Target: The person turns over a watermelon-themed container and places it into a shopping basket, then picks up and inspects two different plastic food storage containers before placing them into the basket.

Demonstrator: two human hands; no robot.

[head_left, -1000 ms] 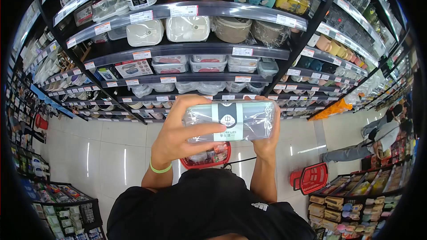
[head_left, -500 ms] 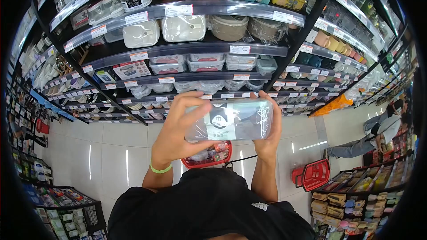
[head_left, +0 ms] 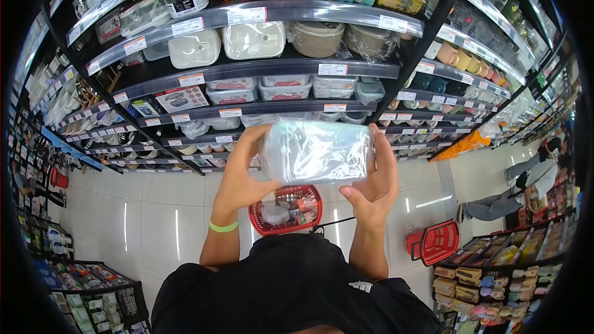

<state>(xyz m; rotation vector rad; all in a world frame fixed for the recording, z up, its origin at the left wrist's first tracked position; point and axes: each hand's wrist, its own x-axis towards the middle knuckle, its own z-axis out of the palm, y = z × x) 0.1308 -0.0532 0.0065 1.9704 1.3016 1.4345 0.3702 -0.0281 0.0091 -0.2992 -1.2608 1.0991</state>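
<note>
Between my two hands is a clear plastic-wrapped container (head_left: 320,153) with a pale green top, glare washing over its upper surface. My left hand (head_left: 245,170) grips its left end, thumb at the lower corner and fingers behind it. At the right end my right hand (head_left: 375,176) holds the box, its fingers along the side and its thumb near the lower edge. Below the container, a red basket (head_left: 253,219) on the floor holds a round clear container (head_left: 275,214) and some red packages (head_left: 305,204).
Shelves (head_left: 247,72) of food containers stretch across the front. A second red basket (head_left: 435,243) stands on the floor at the right, near a bending person (head_left: 533,180). Display racks (head_left: 93,291) stand at the lower left, with another person's legs (head_left: 46,193) at the far left.
The container has turned so its labelled side no longer shows and its glossy top faces me. It sits slightly higher, and more of the basket below is visible. My right thumb has come into view.
</note>
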